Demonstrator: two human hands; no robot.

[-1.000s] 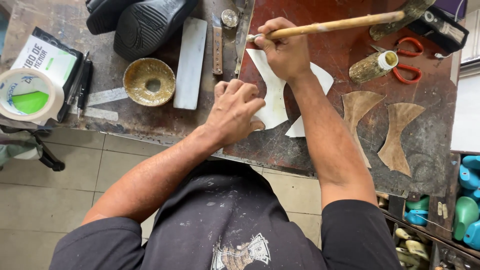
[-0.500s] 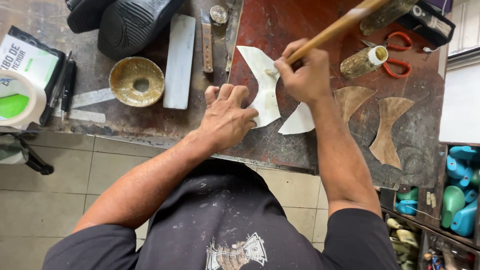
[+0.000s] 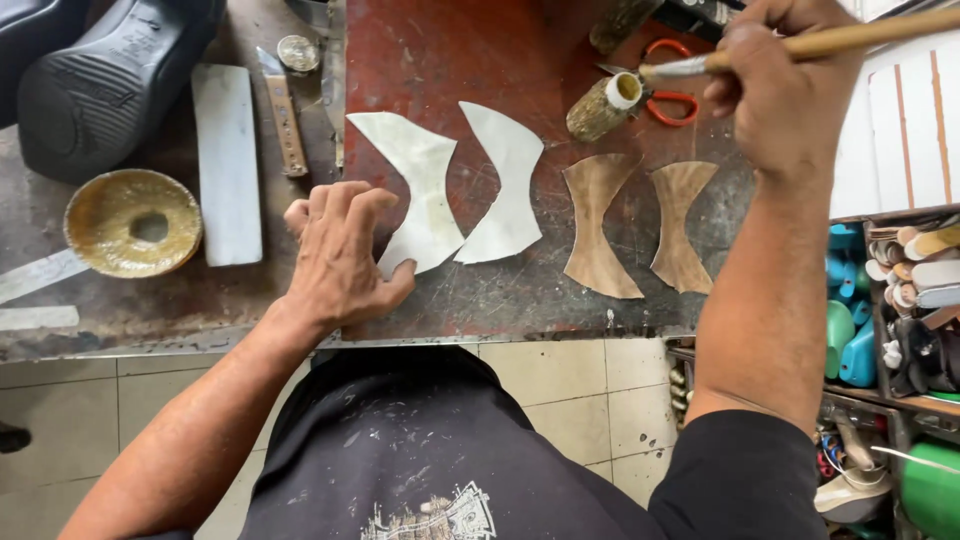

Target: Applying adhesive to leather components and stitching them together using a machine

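While my left hand (image 3: pixel 340 250) lies flat, fingers spread, touching the near pale piece (image 3: pixel 420 190) to its right, my right hand (image 3: pixel 785 90) grips a brush (image 3: pixel 800 45), tip over the bottle (image 3: pixel 605 105), up-right of both pale pieces, which run lengthwise away from me.

Worktop (image 3: pixel 460 60) – rust red on right part, stained grey-brown on left. Two cut pieces (image 3: pixel 425 185) cream-white, glossy; two more (image 3: pixel 600 225) tan-brown, faintly streaked. Brush (image 3: pixel 800 45) – pale wooden handle, grey metal ferrule. Small bottle (image 3: pixel 600 108) olive-brown with white cap. Scissors (image 3: pixel 665 100) orange-red handled. Round dish (image 3: pixel 130 222) yellowish ochre. Shoe sole (image 3: pixel 100 85) black, ribbed tread. Sharpening slab (image 3: pixel 227 165) off-white. Shirt (image 3: pixel 420 450) black, speckled white.
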